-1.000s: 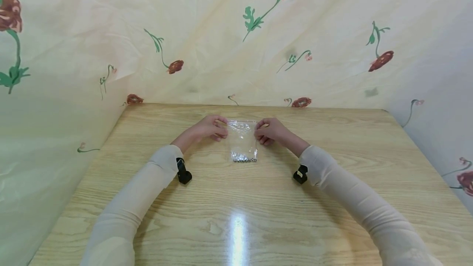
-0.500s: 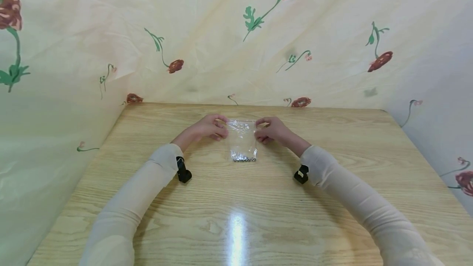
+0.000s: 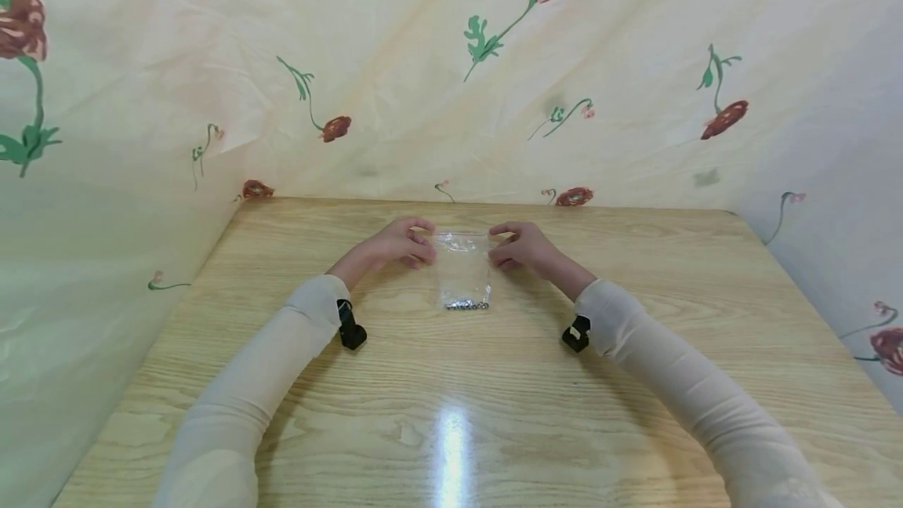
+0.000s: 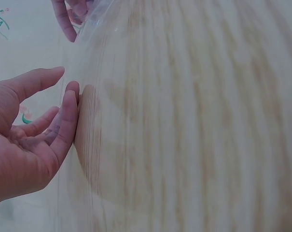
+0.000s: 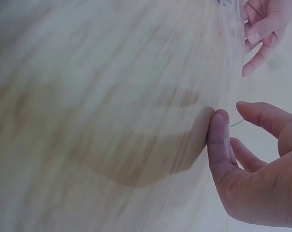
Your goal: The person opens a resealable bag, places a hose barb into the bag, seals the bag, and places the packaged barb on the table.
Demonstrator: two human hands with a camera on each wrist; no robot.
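A clear zip-top plastic bag (image 3: 462,266) lies on the wooden table, its seal strip on the far side. Small shiny metal pieces (image 3: 467,306) line its near end; they are too small to name. My left hand (image 3: 400,243) is at the bag's left edge. In the left wrist view that hand (image 4: 32,130) has thumb and fingers apart, the fingers touching the tabletop. At the opposite edge is my right hand (image 3: 525,244). The right wrist view shows this hand (image 5: 259,166) with its thumb away from the fingers and nothing pinched between them.
Flower-patterned cloth (image 3: 395,85) hangs behind and along both sides of the wooden table (image 3: 494,382). A black wrist camera (image 3: 350,328) sits on the left wrist and another camera (image 3: 576,333) on the right. A bright light reflection shows near the table's front.
The right hand's fingers have let go of the bag's edge and shifted slightly right. The left hand and the bag stay in nearly the same place.
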